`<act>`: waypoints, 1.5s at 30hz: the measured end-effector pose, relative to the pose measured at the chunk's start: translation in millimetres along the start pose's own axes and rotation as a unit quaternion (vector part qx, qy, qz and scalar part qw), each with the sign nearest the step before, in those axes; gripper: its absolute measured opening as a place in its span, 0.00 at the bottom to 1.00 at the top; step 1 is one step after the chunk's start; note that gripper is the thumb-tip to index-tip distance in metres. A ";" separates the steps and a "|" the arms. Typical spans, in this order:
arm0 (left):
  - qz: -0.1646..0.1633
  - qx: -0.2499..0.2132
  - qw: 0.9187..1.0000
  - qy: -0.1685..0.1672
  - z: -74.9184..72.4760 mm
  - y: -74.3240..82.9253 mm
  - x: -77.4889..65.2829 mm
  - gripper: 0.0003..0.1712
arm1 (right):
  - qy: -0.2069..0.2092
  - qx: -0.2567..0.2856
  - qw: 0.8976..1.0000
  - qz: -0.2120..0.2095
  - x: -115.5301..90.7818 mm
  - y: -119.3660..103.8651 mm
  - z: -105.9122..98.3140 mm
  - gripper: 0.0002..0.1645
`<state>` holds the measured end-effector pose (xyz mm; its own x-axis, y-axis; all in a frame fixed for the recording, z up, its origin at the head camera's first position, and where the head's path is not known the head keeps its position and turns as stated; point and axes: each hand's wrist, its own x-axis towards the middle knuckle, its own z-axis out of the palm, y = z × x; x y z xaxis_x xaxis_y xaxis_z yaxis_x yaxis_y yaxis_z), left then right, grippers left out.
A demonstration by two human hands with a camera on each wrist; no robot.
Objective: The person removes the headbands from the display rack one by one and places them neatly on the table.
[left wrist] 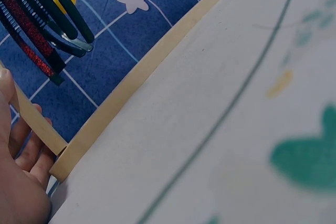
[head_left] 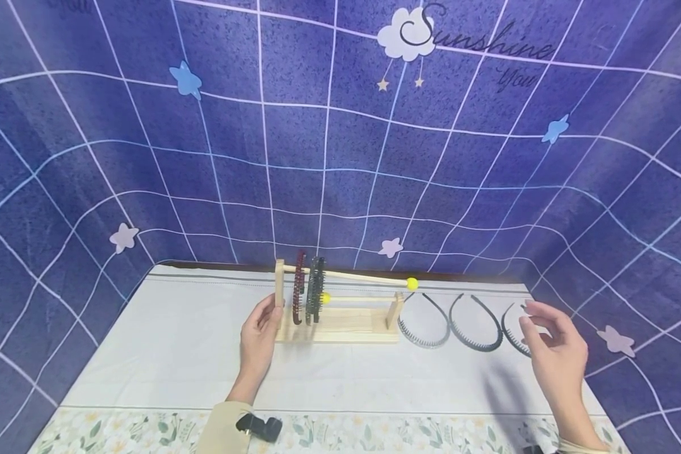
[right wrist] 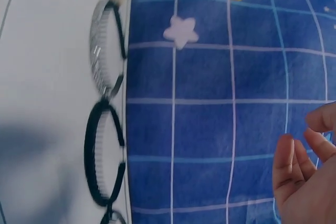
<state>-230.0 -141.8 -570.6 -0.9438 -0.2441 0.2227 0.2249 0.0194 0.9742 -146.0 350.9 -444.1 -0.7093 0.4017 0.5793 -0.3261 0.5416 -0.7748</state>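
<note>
My left hand [head_left: 256, 343] grips the left upright of a wooden rack [head_left: 340, 326], thumb in front and fingers behind in the left wrist view. From the rack's upper rod hang a dark red headband [head_left: 299, 290] and several dark toothed headbands [head_left: 316, 291]. At the right, my right hand [head_left: 560, 356] is raised with fingers loosely bent and nothing between them. In the head view it overlaps the rightmost headband [head_left: 511, 334] on the table. To the left of that one lie a black headband [head_left: 479, 346] and a clear greyish headband [head_left: 422, 342].
Yellow balls [head_left: 412, 284] cap the rack's rods. A white cloth with a floral border [head_left: 329, 432] covers the table. Behind and at both sides hangs a blue curtain [head_left: 352, 145] with grid lines and stars.
</note>
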 end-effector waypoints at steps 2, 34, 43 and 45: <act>0.001 -0.002 1.000 0.004 0.1 0.5 -0.5 0.26 | -0.010 0.013 1.000 0.007 -2.8 -6.2 4.5 0.20; -0.002 0.012 1.000 -0.002 1.0 5.8 -2.1 0.27 | -0.127 0.192 0.973 0.027 -52.5 -74.1 106.1 0.16; -0.008 0.019 1.000 0.001 0.1 3.9 -1.2 0.27 | -0.151 0.229 0.961 0.021 -59.7 -88.1 132.9 0.14; -0.008 0.020 1.000 0.002 0.2 3.1 -1.0 0.27 | -0.158 0.229 0.960 0.023 -61.4 -91.0 138.0 0.13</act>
<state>-228.4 -141.2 -567.8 -0.9461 -0.2485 0.2078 0.2007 0.0539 0.9782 -159.1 175.0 -444.1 -0.8605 0.1334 0.4916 -0.4787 0.1184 -0.8700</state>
